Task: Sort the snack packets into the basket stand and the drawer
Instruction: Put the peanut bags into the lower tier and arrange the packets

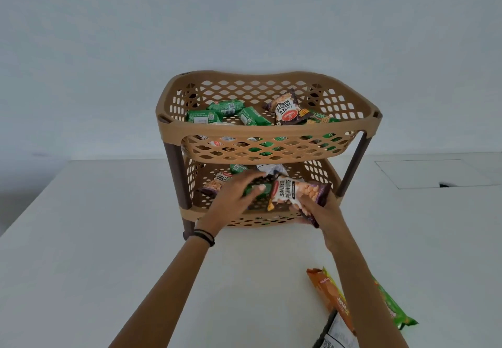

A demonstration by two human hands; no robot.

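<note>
A tan two-tier basket stand [267,130] with brown legs stands on the white table. Its top basket holds several green packets [226,107] and a purple salted peanuts packet [286,108]. My right hand [319,210] grips another salted peanuts packet [296,191] at the front rim of the lower basket. My left hand [235,198] reaches into the lower basket and closes on a green packet [258,188]. More packets lie deeper in the lower basket [217,181]. No drawer is visible.
On the table near my right forearm lie an orange packet [330,297], a green packet [394,307] and a white-and-black packet [335,334]. A rectangular flap with a dark slot [434,173] sits in the tabletop at far right. A plain wall is behind.
</note>
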